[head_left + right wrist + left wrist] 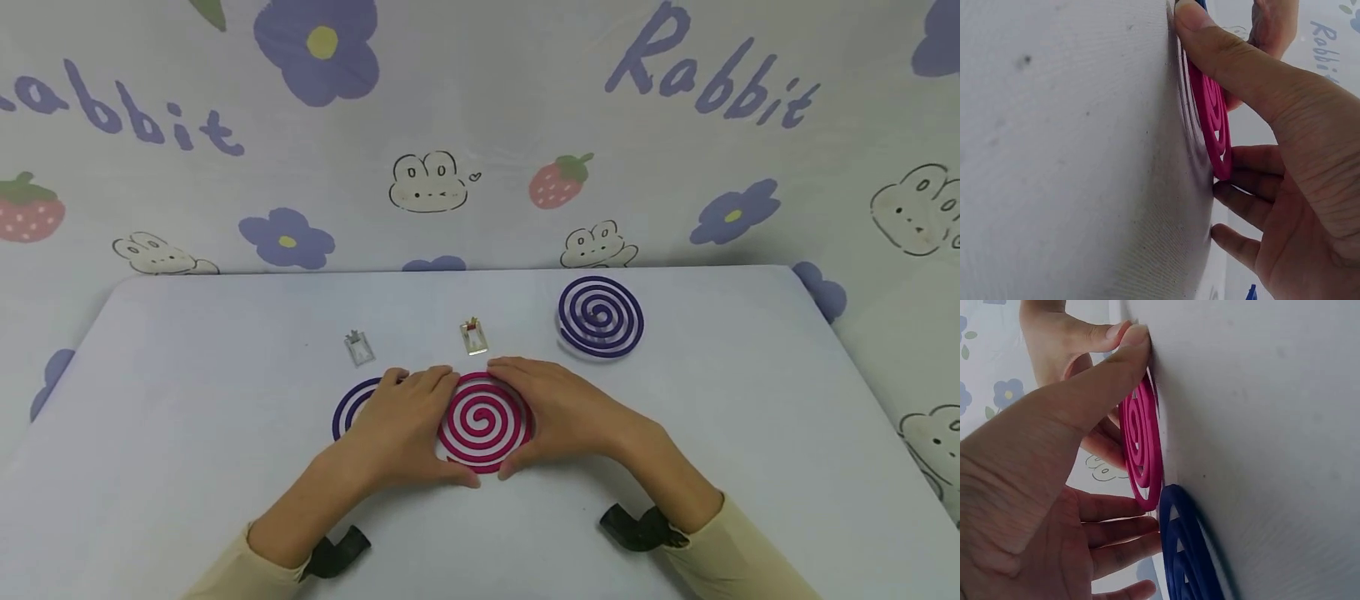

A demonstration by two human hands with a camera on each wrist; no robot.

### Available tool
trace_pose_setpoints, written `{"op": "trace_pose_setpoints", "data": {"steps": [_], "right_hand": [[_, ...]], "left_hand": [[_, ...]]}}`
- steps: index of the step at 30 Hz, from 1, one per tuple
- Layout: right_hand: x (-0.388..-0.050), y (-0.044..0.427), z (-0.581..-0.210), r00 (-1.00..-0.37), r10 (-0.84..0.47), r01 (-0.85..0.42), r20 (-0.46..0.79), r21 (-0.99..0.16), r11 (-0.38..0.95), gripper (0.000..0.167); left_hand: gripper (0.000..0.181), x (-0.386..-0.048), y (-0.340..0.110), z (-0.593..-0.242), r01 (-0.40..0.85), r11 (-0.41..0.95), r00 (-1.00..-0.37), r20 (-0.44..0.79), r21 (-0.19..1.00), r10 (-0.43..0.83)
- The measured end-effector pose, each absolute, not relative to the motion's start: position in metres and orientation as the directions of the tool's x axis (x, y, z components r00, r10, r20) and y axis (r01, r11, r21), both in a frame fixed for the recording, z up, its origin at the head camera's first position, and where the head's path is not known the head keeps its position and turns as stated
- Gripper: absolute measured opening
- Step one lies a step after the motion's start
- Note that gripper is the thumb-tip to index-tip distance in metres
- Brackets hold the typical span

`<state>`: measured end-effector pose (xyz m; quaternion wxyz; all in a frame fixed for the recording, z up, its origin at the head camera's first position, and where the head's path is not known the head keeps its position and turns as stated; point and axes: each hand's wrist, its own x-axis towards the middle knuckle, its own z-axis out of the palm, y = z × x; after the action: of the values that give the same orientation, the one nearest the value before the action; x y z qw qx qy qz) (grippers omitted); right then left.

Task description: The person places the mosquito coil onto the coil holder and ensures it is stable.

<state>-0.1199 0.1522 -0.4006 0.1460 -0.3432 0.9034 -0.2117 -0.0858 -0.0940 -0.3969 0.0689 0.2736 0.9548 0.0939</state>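
Note:
A magenta spiral mosquito coil (482,422) lies between my two hands over the white table. My left hand (401,429) holds it by the left side, thumb at its near edge and fingers at its far edge. On the opposite side my right hand (566,410) grips it the same way; the right wrist view shows the magenta coil (1215,125) between thumb and fingers, slightly tilted with a shadow under it. A dark blue spiral coil (341,412) is partly hidden under my left hand. In the left wrist view this blue coil (1175,534) lies close beside the magenta one.
Another dark blue coil (600,317) sits at the back right of the table (187,350). Behind my hands lie two small metal stands, one silver (359,347) and one gold-toned with a red spot (473,336). A printed cloth (480,100) hangs behind the table's far edge.

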Motion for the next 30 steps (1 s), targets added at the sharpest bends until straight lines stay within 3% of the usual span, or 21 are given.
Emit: {"op": "trace_pose_setpoints", "data": {"steps": [16, 30], "right_hand": [[-0.117, 0.147, -0.389, -0.755, -0.652, -0.556, -0.07, -0.457, 0.694, 0.113], [-0.142, 0.142, -0.381, -0.789, -0.608, -0.489, -0.091, -0.507, 0.71, 0.115]], "left_hand": [[0.104, -0.094, -0.097, -0.389, 0.541, 0.803, -0.827, -0.019, 0.251, 0.563], [0.119, -0.113, -0.095, -0.375, 0.448, 0.821, -0.864, -0.067, 0.353, 0.5]]}}
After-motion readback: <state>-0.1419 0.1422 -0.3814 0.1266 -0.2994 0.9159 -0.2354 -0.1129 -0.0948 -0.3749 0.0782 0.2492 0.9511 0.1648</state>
